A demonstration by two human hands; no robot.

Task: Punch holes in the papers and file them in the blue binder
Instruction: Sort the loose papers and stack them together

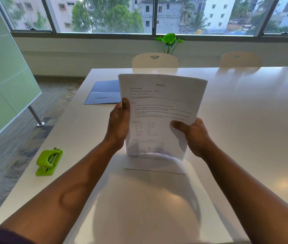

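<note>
A stack of printed papers stands upright, its bottom edge resting on the white table. My left hand grips the stack's left side with the thumb on the front page. My right hand grips its right side lower down. The top page is headed "Resume". A blue binder lies open and flat on the table behind the papers, to the left. A green hole punch sits near the table's left edge, left of my left forearm.
Two white chairs stand at the table's far side, with a green plant behind them under the windows. A frosted glass panel on a metal leg stands left of the table, over carpet.
</note>
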